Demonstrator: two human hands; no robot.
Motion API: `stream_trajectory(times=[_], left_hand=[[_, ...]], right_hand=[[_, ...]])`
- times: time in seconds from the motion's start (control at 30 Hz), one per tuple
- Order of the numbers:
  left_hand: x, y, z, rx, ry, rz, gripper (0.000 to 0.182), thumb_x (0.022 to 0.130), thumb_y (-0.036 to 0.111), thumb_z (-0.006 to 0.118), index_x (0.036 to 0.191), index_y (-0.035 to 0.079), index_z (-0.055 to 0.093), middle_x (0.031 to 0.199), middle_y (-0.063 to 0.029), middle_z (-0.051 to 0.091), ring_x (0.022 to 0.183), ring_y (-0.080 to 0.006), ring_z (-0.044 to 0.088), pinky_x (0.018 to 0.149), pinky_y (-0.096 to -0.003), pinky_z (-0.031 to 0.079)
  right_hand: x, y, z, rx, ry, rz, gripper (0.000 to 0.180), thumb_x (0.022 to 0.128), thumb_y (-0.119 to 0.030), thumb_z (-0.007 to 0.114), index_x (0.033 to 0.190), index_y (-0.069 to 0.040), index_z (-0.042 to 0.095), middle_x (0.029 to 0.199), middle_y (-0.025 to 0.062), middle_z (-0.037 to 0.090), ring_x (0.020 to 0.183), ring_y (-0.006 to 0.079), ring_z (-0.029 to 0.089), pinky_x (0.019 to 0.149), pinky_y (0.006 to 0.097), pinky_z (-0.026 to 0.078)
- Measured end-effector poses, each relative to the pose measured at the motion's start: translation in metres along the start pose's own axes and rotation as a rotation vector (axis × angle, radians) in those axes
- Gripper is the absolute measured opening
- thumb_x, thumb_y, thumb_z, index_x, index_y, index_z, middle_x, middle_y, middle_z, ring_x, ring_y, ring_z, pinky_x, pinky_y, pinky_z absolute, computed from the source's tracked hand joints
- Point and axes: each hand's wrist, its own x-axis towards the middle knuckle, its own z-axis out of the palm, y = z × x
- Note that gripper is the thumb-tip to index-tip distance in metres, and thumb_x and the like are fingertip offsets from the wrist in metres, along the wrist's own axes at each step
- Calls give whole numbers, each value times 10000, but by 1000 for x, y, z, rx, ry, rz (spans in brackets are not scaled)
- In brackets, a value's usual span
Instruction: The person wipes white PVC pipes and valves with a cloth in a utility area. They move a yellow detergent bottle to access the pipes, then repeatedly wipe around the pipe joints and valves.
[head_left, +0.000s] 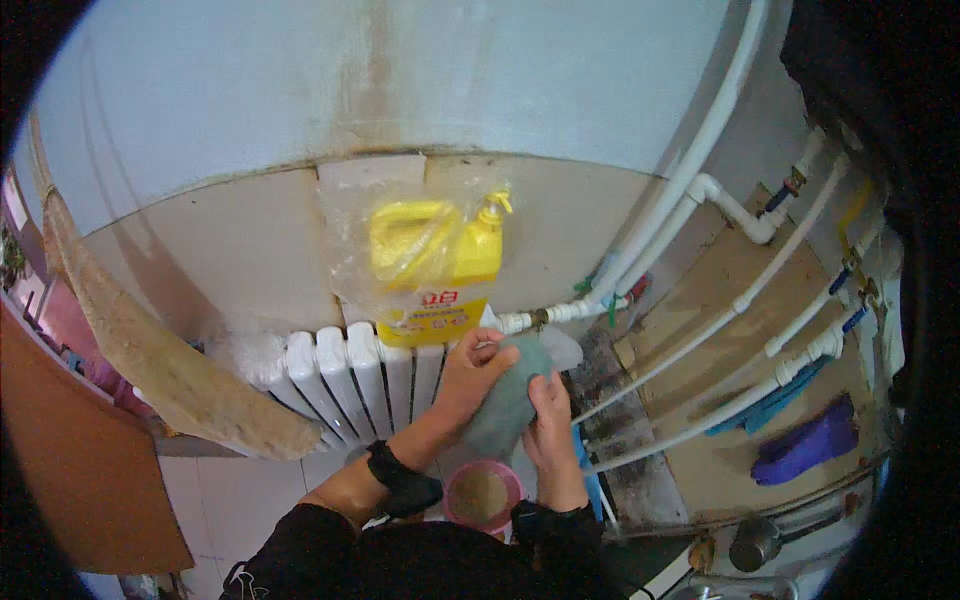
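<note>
My left hand (474, 375) and my right hand (549, 420) both hold a grey-green cloth (510, 397), blurred in part, between them. Thumbs and fingertips pinch it near its upper part, and the rest hangs down. Below the cloth is a pink basin (484, 496) with murky content. Just beyond my hands, a yellow jug with a pump top (439, 262), partly covered by clear plastic film, stands on a white radiator (367, 375).
White pipes (697, 157) with valves run along the wall at the right. A purple cloth (806, 442) and a blue-green cloth (769, 397) lie beyond them. A long beige draped piece (180, 360) extends at the left, above a brown panel (82, 465). A metal pot (754, 541) is at the lower right.
</note>
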Motion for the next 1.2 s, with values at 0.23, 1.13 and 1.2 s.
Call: stream_trajectory(times=[0.23,1.13,1.2], left_hand=[[48,94,-11,1002,147,1094,196,835,115,628,1021,57,606,941,-134,605,902,-326,584,805,-387,482],[144,126,-25,1203,-79,1087,212,863,92,568,1071,78,607,1047,-138,627,943,-343,612,790,-419,518],[144,127,-25,1200,-75,1070,210,864,96,566,1069,79,608,1048,-140,626,948,-344,609,795,-421,516]], right_hand=[[57,-40,29,-104,-33,-133,435,848,-190,648,1231,-43,504,1038,89,618,881,179,602,752,310,499],[142,-40,83,106,-97,-68,350,869,-316,617,1099,-56,573,925,63,625,787,175,614,688,293,507],[143,-39,83,108,-106,-59,343,874,-319,613,1096,-61,573,923,61,626,783,175,616,689,296,510]])
